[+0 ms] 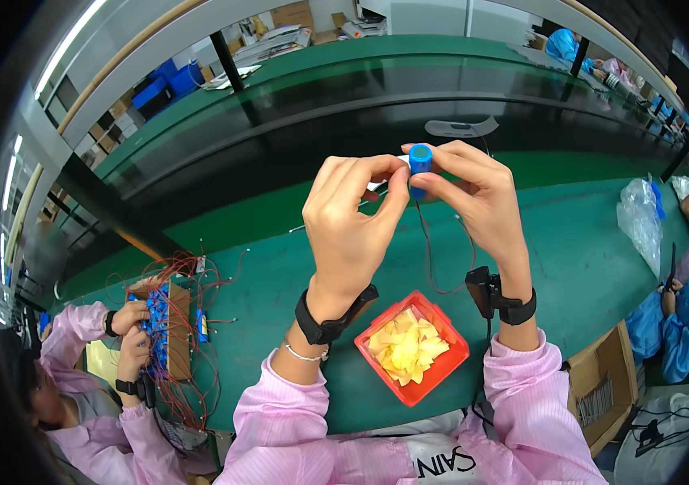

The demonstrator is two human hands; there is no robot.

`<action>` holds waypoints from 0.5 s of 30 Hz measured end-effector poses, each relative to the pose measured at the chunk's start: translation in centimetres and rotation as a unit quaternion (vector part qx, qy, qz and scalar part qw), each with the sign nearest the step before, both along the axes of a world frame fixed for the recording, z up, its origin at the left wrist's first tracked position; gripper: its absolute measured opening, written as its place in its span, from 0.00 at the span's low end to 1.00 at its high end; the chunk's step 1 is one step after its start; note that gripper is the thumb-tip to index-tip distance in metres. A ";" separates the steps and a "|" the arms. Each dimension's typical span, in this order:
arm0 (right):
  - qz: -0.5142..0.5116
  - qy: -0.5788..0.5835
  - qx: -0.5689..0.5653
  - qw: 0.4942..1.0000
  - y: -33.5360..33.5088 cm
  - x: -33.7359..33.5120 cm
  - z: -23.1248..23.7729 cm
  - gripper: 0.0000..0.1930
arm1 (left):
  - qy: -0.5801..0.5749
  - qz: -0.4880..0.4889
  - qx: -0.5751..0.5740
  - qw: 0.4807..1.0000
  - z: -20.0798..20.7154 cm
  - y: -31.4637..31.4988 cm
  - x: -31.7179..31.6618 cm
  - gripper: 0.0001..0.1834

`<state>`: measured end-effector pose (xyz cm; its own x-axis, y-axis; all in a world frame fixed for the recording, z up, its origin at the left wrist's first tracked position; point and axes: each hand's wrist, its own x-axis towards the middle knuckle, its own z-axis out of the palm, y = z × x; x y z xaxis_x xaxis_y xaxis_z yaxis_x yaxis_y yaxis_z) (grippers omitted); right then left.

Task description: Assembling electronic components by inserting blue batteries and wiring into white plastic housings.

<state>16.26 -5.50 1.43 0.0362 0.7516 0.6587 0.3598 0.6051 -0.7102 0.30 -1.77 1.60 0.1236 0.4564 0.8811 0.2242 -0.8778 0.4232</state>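
In front of me, above the green bench, my right hand (474, 190) pinches a blue cylindrical battery (419, 159) between thumb and fingers. Its round end faces up toward me. A thin dark and red wire lead (428, 250) hangs below it and curves over the bench. My left hand (352, 214) is closed at the battery's left side, thumb and forefinger pinching a small white piece (380, 185), mostly hidden by the fingers. Nearer to me, between my forearms, sits a red plastic tray (451, 365) holding a heap of yellow paper-like pieces (407, 346).
At left, a co-worker's hands (132, 343) work at a cardboard box (179, 331) of blue batteries with tangled red wires. A clear plastic bag (640, 222) lies at right, above an open carton (603, 388). A black conveyor belt (320, 129) runs beyond the bench. Other people sit at far right.
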 end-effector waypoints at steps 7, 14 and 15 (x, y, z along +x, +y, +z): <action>-0.001 0.023 0.000 1.000 -0.1 -0.3 0.3 0.15 | -0.008 -0.036 -0.046 0.998 0.5 -0.1 -0.5 0.05; -0.018 -0.025 0.016 0.999 0.0 -0.1 0.0 0.14 | 0.010 -0.030 -0.062 0.998 0.5 -0.4 -0.6 0.04; -0.018 -0.027 0.022 0.999 0.1 -0.2 0.0 0.14 | -0.002 -0.033 -0.072 0.997 0.4 -0.4 -0.6 0.04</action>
<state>16.03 -5.43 1.46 0.0253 0.7212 0.6923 0.4191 0.6210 -0.6623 -0.29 -2.19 2.04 0.1548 0.5684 0.8080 0.1666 -0.8212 0.5458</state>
